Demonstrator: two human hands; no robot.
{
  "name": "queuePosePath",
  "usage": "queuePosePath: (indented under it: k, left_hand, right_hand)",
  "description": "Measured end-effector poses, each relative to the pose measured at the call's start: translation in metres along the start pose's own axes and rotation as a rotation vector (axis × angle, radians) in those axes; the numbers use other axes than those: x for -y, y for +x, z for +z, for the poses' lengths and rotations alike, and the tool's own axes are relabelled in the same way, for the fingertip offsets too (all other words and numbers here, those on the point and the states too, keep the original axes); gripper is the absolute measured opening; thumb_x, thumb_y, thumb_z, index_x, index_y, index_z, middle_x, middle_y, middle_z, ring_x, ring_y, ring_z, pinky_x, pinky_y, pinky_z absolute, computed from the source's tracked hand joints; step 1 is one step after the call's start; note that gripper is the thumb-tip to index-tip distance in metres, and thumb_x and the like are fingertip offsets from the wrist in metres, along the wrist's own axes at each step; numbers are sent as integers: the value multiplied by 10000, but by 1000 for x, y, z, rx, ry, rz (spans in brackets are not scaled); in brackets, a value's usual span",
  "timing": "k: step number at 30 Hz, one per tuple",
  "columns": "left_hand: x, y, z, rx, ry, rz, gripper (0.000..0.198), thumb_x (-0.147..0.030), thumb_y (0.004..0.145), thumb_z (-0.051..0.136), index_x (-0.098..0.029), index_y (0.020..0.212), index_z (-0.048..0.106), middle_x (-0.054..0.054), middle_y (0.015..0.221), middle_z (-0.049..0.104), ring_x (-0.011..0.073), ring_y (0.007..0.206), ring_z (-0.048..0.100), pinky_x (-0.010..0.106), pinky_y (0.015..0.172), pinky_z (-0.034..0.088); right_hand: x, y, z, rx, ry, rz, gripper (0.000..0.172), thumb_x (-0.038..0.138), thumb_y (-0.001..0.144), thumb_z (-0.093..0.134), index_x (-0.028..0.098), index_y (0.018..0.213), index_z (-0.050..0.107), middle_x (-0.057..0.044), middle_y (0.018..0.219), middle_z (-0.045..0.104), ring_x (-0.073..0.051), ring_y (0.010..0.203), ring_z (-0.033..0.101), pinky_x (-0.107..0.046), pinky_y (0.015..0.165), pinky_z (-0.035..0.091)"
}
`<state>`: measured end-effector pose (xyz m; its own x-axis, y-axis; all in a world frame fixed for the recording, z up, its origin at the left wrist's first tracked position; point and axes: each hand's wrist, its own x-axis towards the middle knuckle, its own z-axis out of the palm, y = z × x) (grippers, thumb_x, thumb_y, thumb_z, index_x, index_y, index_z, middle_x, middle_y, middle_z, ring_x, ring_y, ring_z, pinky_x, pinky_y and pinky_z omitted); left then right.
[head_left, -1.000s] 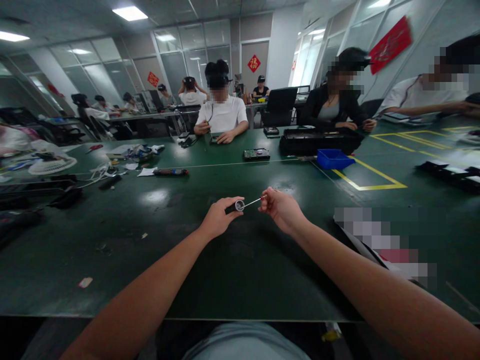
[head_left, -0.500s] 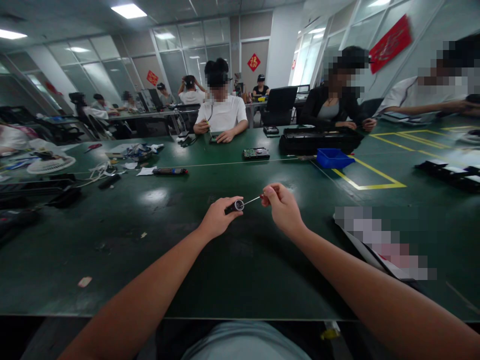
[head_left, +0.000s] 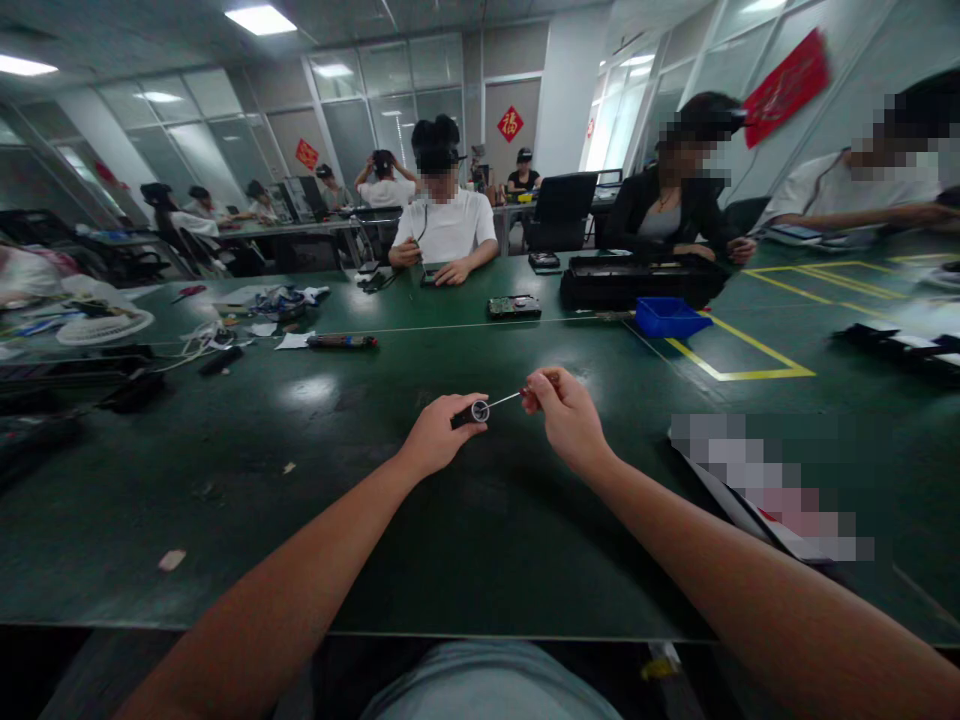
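My left hand (head_left: 435,435) is closed round a short black screwdriver handle (head_left: 469,413) with a silvery end, held just above the green table (head_left: 465,520). A thin metal bit (head_left: 504,400) runs from that end toward my right hand (head_left: 566,418), whose fingertips pinch its far tip. Both hands hover close together at the table's middle, arms stretched forward.
A blurred flat item (head_left: 765,480) lies at my right. Further off sit a blue bin (head_left: 667,317), a black case (head_left: 637,280), a circuit board (head_left: 513,307) and a dark tool (head_left: 341,342). Cables and clutter (head_left: 112,340) fill the left. Several people sit opposite.
My right hand shifted slightly up and to the left along the bit over the last second; the left hand has hardly moved.
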<state>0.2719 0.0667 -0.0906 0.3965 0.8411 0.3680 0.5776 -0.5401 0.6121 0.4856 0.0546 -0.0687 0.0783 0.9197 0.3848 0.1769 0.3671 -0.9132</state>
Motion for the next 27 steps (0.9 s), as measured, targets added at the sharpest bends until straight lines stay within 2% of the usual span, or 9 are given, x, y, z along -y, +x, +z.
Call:
queuePosePath:
  k: [8,11,14,17,20,24,27]
  left_hand:
    - [-2,0,0,-2,1,-3,427,-281,858,712,-275,1277,628,29,1173,686,228,1085,597,389,972,433]
    - [-2,0,-1,-2,4,-15,423,-284,859,711,-276,1274,630,29,1168,687,230,1084,597,394,972,434]
    - [-1,-1,-1,-10,-3,-22,427,-289,865,705,-287,1284,624,25,1170,686,229,1087,596,397,975,435]
    - [0,-1,0,-8,-10,-19,422,-278,862,707,-289,1277,629,24,1170,685,229,1093,598,399,983,436]
    - [2,-1,0,-11,-16,-17,420,-280,862,706,-288,1276,631,31,1170,685,232,1100,600,406,995,437]
    - [4,-1,1,-22,-23,-6,424,-284,862,707,-288,1278,631,32,1187,680,232,1117,600,409,1015,433]
    - [5,0,2,-23,-17,-9,420,-287,865,703,-291,1278,631,29,1187,680,229,1117,601,406,1016,434]
  right_hand:
    - [5,-2,0,-14,-61,4,252,441,934,509,208,874,582,-9,700,645,-161,633,602,-317,641,473]
    - [10,-3,-3,-1,-158,6,317,508,889,591,213,772,589,4,626,622,-154,579,574,-304,592,434]
    - [13,-4,-6,2,-262,1,392,542,845,649,224,647,532,22,545,583,-136,512,516,-293,546,382]
    - [13,-5,-6,2,-304,-29,410,538,835,663,226,615,513,26,534,571,-128,502,495,-289,539,369]
    - [12,-6,-6,15,-313,-49,379,530,835,666,222,645,555,20,551,575,-131,512,495,-292,540,371]
    - [12,-6,-5,55,-258,-47,278,484,848,657,208,815,653,-3,635,631,-154,568,554,-299,556,405]
    - [11,-7,-4,74,-190,-70,214,411,864,634,203,907,661,-22,731,671,-167,631,600,-307,590,443]
